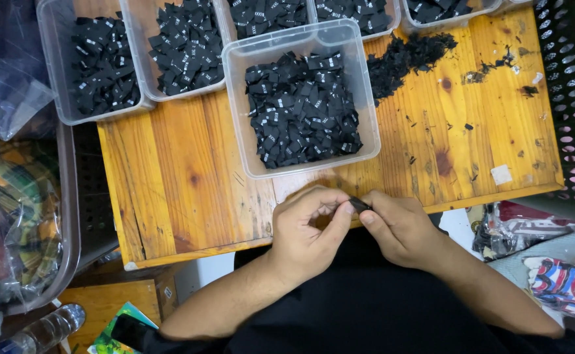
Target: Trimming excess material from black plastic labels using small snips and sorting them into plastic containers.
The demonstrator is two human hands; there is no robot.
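Nearest the camera: dark-clothed lap, both forearms coming up from the bottom edge. Left hand (307, 226) and right hand (399, 226) meet at the near edge of the wooden table (182, 170), fingertips pinched together on one small black label (359, 205). Both hands closed on it; left thumb and forefinger at its left end, right thumb and forefinger at its right end. Only a short dark sliver shows between the fingers. Its long axis runs roughly left-right, tilted a little, the left end further from the person, the right end nearer. Printed face cannot be made out.

Just beyond the hands: a clear plastic tub (235, 85) on the table, nearly full of black labels with small white marks, lying every way.

Right of that tub: a loose heap of black scraps (405, 59) on bare wood, with scattered bits trailing right.

Far edge: a row of further clear tubs (55, 59), also holding black labels.

Sides: a perforated dark crate (572, 98) right; bagged coloured cloth (12, 216) left; a plastic bottle (45, 331) near the lower left corner.
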